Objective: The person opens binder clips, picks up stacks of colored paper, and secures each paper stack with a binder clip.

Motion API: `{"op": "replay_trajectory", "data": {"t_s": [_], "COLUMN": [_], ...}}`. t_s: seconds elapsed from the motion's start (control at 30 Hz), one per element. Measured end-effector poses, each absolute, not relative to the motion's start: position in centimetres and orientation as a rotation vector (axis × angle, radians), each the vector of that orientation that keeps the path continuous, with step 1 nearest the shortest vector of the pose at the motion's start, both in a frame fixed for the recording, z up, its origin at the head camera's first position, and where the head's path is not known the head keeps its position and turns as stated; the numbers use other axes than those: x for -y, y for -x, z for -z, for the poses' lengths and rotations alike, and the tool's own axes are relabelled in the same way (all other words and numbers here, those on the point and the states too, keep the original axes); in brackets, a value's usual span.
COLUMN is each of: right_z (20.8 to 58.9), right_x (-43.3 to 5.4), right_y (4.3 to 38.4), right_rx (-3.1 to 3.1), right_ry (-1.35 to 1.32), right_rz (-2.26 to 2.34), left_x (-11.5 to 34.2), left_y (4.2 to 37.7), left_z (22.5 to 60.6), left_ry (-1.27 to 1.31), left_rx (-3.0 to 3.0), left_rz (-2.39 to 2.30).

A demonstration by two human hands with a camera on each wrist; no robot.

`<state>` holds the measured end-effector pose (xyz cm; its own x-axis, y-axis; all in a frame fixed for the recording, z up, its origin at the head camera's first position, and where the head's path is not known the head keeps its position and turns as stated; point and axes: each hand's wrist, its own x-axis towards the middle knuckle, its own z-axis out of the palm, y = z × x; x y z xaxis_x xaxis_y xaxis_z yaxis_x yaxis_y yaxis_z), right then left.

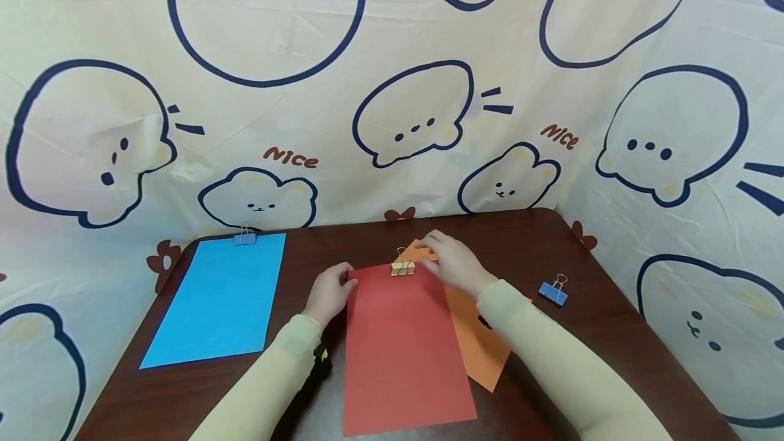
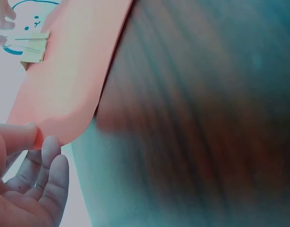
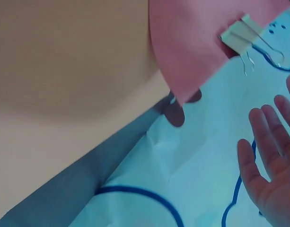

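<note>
A red sheet of paper (image 1: 404, 352) lies in the middle, with a yellow binder clip (image 1: 403, 268) on its top edge. My left hand (image 1: 328, 292) pinches the sheet's top left corner between thumb and fingers; the left wrist view shows the corner (image 2: 55, 127) bending there. My right hand (image 1: 456, 263) hovers by the top right corner, just right of the clip, fingers extended and apart from the paper in the right wrist view. Beneath the red sheet, an orange sheet (image 1: 474, 339) sticks out at the right, partly hidden by my right forearm. The clip's wire handles (image 3: 272, 49) point away from the sheet.
To the left lies a blue sheet (image 1: 217, 301) with a blue binder clip (image 1: 245, 239) on its top edge. A loose blue binder clip (image 1: 553, 292) sits on the dark table (image 1: 588, 352) at the right. A patterned cloth (image 1: 416, 33) hangs behind and beside the table.
</note>
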<state>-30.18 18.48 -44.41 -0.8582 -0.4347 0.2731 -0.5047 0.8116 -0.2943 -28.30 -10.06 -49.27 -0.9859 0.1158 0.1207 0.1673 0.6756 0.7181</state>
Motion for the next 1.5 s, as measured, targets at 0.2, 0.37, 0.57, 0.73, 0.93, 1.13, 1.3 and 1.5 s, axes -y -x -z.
{"op": "replay_trajectory", "data": {"t_s": [0.2,0.37,0.57,0.73,0.93,1.13,1.3,1.5], "right_z": [44.1,44.6,45.5,46.4,47.4,47.3,47.4,47.6], "right_x": [-20.7,-22.0,-23.2,-23.8,-24.0,-23.8,-23.7,-23.9], "right_y": [29.1,28.1,26.8,26.0,25.0,24.1,23.7,23.3], "right_rx": [2.718,2.751,2.869,2.923,2.969,3.099,3.150,3.124], "right_ry": [-0.642,-0.599,-0.591,-0.664,-0.773,-0.793,-0.757,-0.819], "right_rz": [-0.566,-0.527,-0.472,-0.404,-0.395,-0.407,-0.380,-0.380], "left_x": [10.1,10.2,10.2,10.3,10.4,10.5,10.7,10.7], "left_y": [28.3,28.4,28.4,28.5,28.7,28.5,28.2,27.6], "left_z": [49.3,49.5,49.6,49.6,49.7,49.7,49.4,48.8], "left_ry": [0.232,0.222,0.210,0.185,0.147,0.126,0.099,0.092], "left_rx": [2.818,2.827,2.843,2.879,2.920,2.934,2.960,3.012], "left_rz": [1.214,1.208,1.194,1.179,1.193,1.234,1.232,1.165]}}
